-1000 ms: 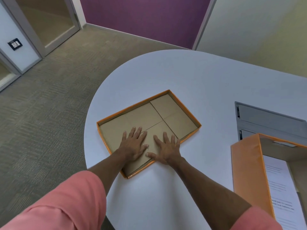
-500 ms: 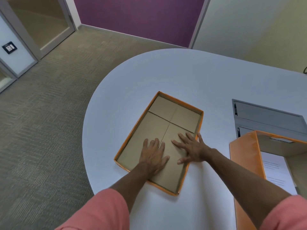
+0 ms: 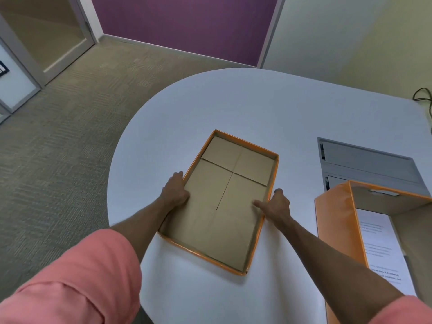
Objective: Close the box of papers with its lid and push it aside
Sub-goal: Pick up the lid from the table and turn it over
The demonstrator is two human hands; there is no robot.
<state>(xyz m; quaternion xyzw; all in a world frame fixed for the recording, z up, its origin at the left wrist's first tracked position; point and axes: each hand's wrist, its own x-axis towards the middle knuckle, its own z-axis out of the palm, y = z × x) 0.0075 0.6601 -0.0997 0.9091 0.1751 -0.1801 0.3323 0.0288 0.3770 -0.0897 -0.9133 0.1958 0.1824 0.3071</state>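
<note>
A white round table [image 3: 233, 108] stood on a gray carpet [image 3: 58, 136], with a purple wall [image 3: 187, 22] at twelve o'clock. The left hand [image 3: 175, 190] pinched the lid's [image 3: 224, 206] left wall, thumb inside and fingers outside. The right hand [image 3: 277, 205] pinched the right wall the same way. The lid lay open side up, near the middle of the table. The person probably gripped both sides so it could be lifted and flipped. The box of papers [image 3: 339, 225] stood open at three o'clock, well apart from the lid. Its right side was cut off. The print on the papers [image 3: 383, 249] was too blurry to read. The fingertips outside were mostly hidden.
</note>
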